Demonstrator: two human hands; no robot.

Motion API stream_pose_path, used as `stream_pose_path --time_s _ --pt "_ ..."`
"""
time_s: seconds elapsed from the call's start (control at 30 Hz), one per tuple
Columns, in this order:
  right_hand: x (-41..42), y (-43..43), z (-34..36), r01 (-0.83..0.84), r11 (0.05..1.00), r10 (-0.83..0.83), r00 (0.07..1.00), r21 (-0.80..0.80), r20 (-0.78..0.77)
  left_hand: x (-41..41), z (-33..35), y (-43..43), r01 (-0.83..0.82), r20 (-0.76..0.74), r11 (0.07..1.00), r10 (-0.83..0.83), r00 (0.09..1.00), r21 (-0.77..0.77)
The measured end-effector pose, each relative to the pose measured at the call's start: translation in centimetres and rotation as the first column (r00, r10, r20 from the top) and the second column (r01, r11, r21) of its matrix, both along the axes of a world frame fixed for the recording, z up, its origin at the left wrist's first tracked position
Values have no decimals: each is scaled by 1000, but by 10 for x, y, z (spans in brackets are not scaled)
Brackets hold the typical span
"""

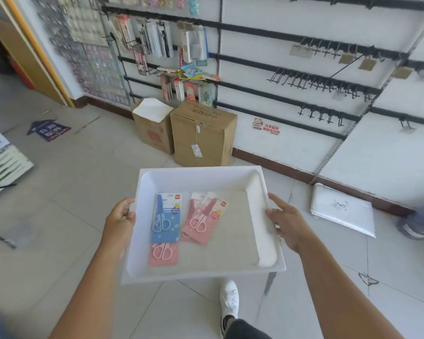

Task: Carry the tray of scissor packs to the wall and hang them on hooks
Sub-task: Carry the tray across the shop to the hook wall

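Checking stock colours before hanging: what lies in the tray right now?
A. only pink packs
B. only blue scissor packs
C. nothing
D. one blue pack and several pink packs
D: the tray holds one blue pack, a pink pack partly under it, and overlapping pink packs beside it.

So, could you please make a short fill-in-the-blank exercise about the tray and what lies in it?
1. Both hands, the left hand and the right hand, hold the white ____ by its side rims.
2. The blue scissor pack lies partly on top of a ____ pack.
3. Two cardboard ____ stand on the floor against the wall.

Missing words: tray; pink; boxes
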State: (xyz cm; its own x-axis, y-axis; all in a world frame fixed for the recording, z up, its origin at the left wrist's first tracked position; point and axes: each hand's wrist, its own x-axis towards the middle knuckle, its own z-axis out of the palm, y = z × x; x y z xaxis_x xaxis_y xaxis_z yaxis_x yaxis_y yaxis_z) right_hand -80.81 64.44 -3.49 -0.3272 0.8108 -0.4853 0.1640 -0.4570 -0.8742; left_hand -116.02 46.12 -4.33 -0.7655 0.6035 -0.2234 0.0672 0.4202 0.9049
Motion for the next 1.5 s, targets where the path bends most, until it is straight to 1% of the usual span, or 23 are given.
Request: stream_pose_path --time_s 0.2,0.37,0.57,0.67,0.83,1.03,1.2,1.4,1.5 --pt "-71 109 -7 -57 998 57 998 -5 -33 -68 -5 91 -42 12 999 43 999 -21" --pt "-138 208 5 -115 993 114 991 -13 -65 -125 7 177 -81 -17 996 81 997 -27" --pt "-215 297 8 -93 996 93 996 10 2 -195 9 270 -94 -37 995 93 995 -23" --pt "-257 336 2 -40 999 39 999 22 32 -239 3 317 -82 -18 997 82 997 -8" --pt "-327 393 0 27 999 -29 999 47 30 -320 0 404 -1 12 1000 1 1000 21" --pt "-389 449 -1 122 991 -124 991 53 40 -403 7 499 113 16 993 -113 993 -18" --pt "-420 493 -7 239 971 -240 970 11 34 -439 4 574 201 13 979 -200 980 -41" --pt "-441 562 -32 382 924 -381 924 -25 43 -459 -22 665 279 31 958 -277 960 -71" --pt "-447 602 -44 408 912 -406 912 -45 50 -464 -36 709 285 26 954 -284 959 -90"
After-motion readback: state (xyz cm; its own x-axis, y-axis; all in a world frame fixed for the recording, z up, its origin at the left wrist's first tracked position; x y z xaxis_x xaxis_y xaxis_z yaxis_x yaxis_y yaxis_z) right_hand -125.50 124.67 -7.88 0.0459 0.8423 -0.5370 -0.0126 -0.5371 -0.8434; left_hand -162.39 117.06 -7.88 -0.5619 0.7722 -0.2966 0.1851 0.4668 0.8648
